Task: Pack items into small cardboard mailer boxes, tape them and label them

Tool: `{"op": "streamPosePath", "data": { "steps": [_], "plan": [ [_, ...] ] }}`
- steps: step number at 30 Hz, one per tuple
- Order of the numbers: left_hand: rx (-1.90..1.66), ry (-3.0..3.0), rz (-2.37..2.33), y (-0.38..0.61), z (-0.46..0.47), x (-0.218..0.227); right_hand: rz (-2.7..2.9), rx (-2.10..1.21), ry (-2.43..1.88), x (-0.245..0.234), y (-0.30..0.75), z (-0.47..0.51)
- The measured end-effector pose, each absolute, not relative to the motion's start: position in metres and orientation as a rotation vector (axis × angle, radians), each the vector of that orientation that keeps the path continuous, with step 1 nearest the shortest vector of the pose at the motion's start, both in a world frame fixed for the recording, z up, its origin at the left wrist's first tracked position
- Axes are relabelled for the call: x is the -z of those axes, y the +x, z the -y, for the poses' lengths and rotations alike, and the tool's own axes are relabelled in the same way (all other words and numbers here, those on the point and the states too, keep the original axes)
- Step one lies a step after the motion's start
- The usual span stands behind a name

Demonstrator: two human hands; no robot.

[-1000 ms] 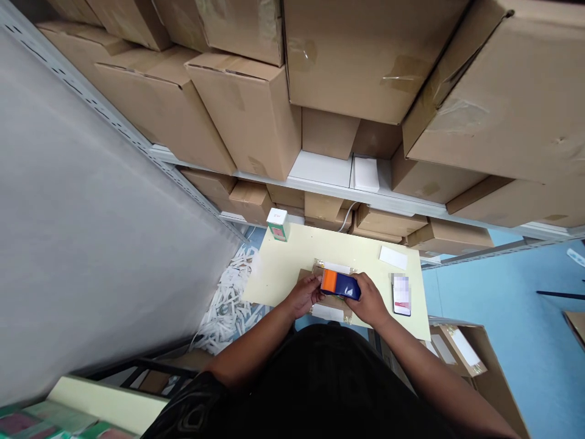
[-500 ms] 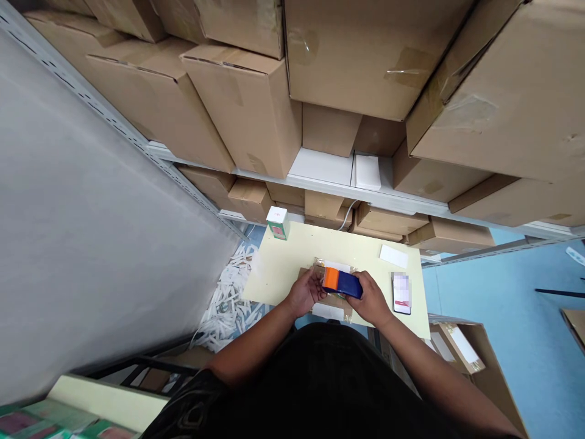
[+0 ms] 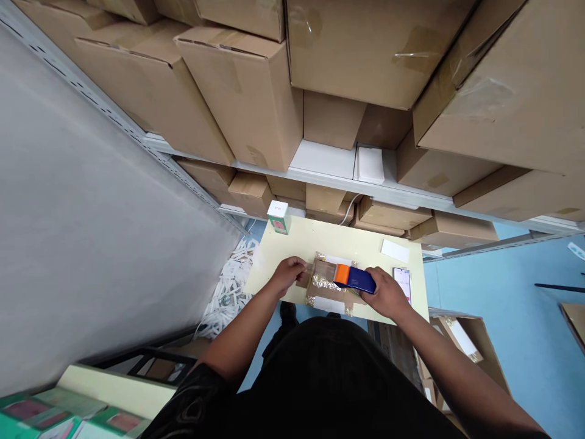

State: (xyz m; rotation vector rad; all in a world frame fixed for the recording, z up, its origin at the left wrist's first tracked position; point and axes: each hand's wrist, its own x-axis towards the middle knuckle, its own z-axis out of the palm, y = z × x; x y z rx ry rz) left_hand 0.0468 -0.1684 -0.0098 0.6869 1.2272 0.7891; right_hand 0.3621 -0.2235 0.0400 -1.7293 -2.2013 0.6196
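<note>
A small flat cardboard parcel (image 3: 325, 281) with shiny clear tape across it lies on the pale yellow table (image 3: 297, 244). My right hand (image 3: 387, 295) is closed round a blue and orange tape dispenser (image 3: 354, 278), which rests over the parcel's right end. At the parcel's left end my left hand (image 3: 287, 272) presses down, fingers curled at the edge.
A small white and green box (image 3: 278, 217) stands at the table's far left corner. A white card (image 3: 395, 250) and a phone (image 3: 402, 284) lie at the right. Shelves of cardboard boxes (image 3: 247, 91) rise behind. Paper strips (image 3: 227, 292) litter the floor on the left; an open carton (image 3: 461, 344) sits at the right.
My right hand has carried the tape dispenser to the right along the parcel. My left hand let go of it and moved left to the parcel's end, baring the taped top.
</note>
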Motion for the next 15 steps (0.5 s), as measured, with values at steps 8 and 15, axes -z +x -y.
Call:
{"op": "streamPosePath", "data": {
  "steps": [8, 15],
  "plan": [
    [-0.713, 0.897, -1.516, 0.048, 0.175, 0.065, 2.387, -0.369, -1.735, -0.023, 0.349, 0.234],
    [-0.617, 0.962, -1.687, 0.072, 0.177, 0.088, 2.4, -0.289, -1.768, -0.014, 0.346, 0.234]
  ]
}}
